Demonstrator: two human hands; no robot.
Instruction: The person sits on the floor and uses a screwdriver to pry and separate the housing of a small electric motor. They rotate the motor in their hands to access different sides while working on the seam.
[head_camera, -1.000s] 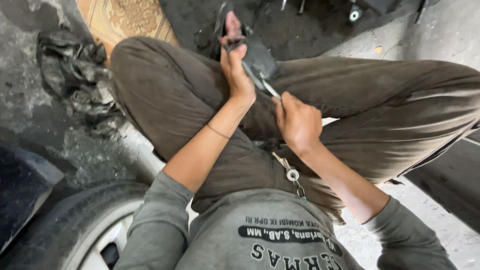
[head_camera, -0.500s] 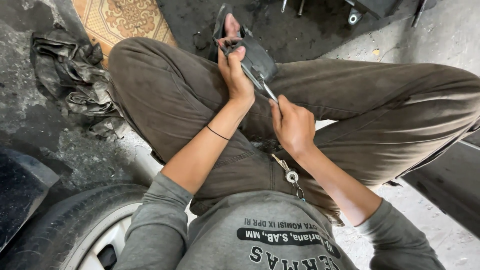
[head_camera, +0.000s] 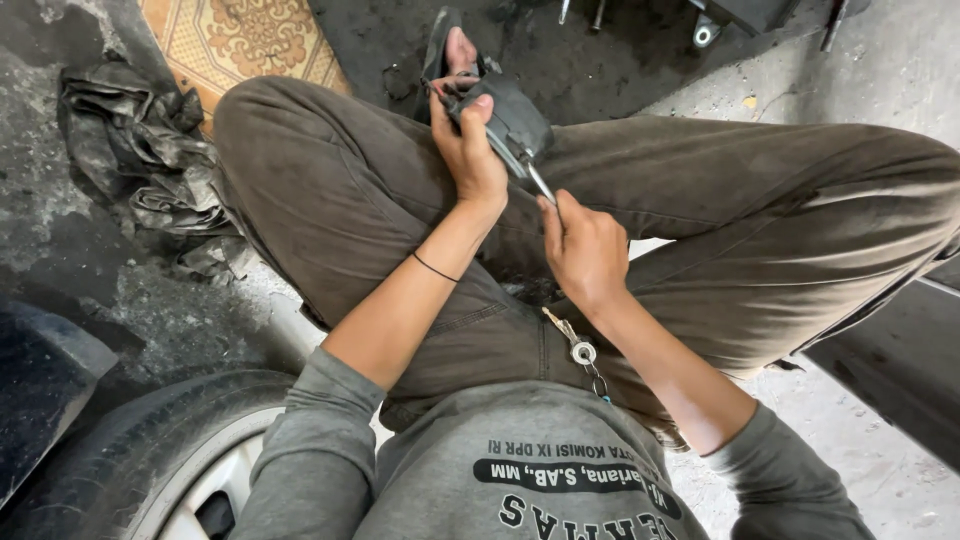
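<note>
Because the dark grey part (head_camera: 515, 120) is only pinched in the left hand (head_camera: 470, 150) above the knees, while the right hand (head_camera: 585, 250), just below, clamps a thin metal tool (head_camera: 535, 178) against it, a slip might jab the left fingers.

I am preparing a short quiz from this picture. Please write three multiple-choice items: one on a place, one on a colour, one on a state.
1. Where does the crumpled cloth lie?
A. on the person's lap
B. on the floor beside the patterned mat
C. on the tyre

2. What colour are the trousers?
A. brown
B. white
C. blue

3. How is the dark grey part held?
A. resting alone on the floor
B. balanced on the knee
C. gripped in the left hand

Answers:
1 B, the crumpled cloth is next to the patterned mat.
2 A, the trousers look brown.
3 C, the left hand closes on the dark grey part, while the right hand holds a thin metal tool.
</note>
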